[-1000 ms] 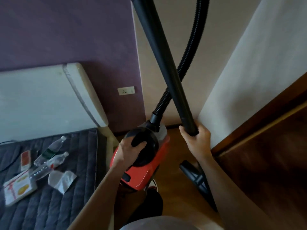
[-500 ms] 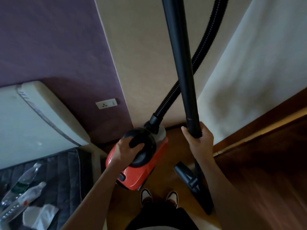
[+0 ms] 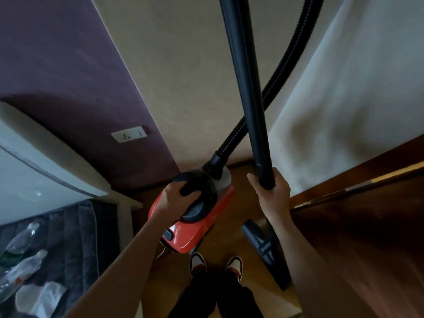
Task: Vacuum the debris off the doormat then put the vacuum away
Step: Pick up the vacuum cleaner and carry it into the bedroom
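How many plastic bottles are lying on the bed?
2. Both lie at the lower left on the dark quilt: one bottle farther up, with a green label, the other bottle just below it. More may lie beyond the picture's left edge.

Single head-worn wide-angle view, aimed forward and steeply down.

The scene is seen from above at close range, with wall lines bowed by the lens. The left hand (image 3: 177,198) is framed just left of centre and the right hand (image 3: 271,196) just right of it; the shoes (image 3: 215,267) are placed at 6 o'clock, the bed (image 3: 68,228) at 8 o'clock, the wooden door (image 3: 367,214) at 4 o'clock. No second view is provided.
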The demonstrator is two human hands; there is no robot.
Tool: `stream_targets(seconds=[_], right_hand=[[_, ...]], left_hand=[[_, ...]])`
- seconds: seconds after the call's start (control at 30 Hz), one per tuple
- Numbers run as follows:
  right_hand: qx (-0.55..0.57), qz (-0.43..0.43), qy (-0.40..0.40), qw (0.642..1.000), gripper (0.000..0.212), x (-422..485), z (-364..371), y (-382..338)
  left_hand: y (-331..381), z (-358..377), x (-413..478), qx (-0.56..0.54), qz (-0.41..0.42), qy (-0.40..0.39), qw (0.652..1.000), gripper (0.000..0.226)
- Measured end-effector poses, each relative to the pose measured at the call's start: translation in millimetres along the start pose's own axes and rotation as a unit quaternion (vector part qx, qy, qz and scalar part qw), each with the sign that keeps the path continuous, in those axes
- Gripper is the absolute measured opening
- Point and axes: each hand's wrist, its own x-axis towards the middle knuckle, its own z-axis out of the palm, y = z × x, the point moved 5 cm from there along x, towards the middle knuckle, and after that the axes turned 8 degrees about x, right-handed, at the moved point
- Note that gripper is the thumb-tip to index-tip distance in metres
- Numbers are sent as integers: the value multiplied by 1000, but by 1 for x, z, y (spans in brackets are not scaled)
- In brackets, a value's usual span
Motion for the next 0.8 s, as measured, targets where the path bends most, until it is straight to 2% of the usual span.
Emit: stream_targets(seconds=[0.13, 0.2, 0.47, 0.57, 0.67, 0.8], right_hand=[[16, 7, -15, 1000, 23, 16, 11, 54], [20, 8, -17, 1000, 21, 28, 17, 81], [19, -4, -21, 1000, 23, 84, 40, 217], [13, -17, -8, 1000, 22, 104, 48, 280], [17, -33, 9, 999, 19, 127, 53, 340], [22, -36, 35, 999, 22, 157, 62, 412]], left_hand=[[-30, 39, 31, 13, -9, -22, 1000, 5], [-48, 61, 48, 26, -7, -28, 999, 11], [-132, 158, 140, 33, -8, -75, 997, 9], [-163, 204, 178, 47, 20, -97, 994, 4], [-190, 248, 215, 57, 51, -109, 991, 18], [-227, 299, 266, 64, 44, -133, 988, 16]])
